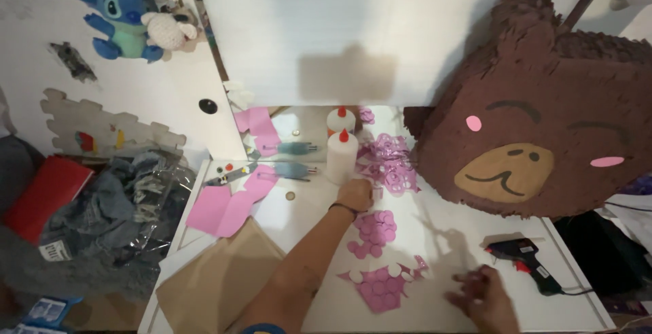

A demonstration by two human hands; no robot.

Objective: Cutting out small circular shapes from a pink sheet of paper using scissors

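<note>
My left hand (355,193) reaches forward over the white table (448,229) and rests at the foot of a white glue bottle (341,156) with a red tip, fingers curled; whether it grips anything is unclear. My right hand (485,299) hovers near the table's front edge with fingers spread, holding nothing. Between them lie pink paper circles (372,233) and a pink cut-out sheet (382,286). More pink scraps (392,164) sit behind the left hand. A black glue gun (526,258) lies just right of my right hand.
A large brown bear-face piñata (540,123) leans at the right. Pink paper (227,205), brown paper (217,279), and blue-handled scissors (293,169) occupy the left part. A mirror (299,130) stands behind. Clothes and a red folder (44,195) lie on the floor left.
</note>
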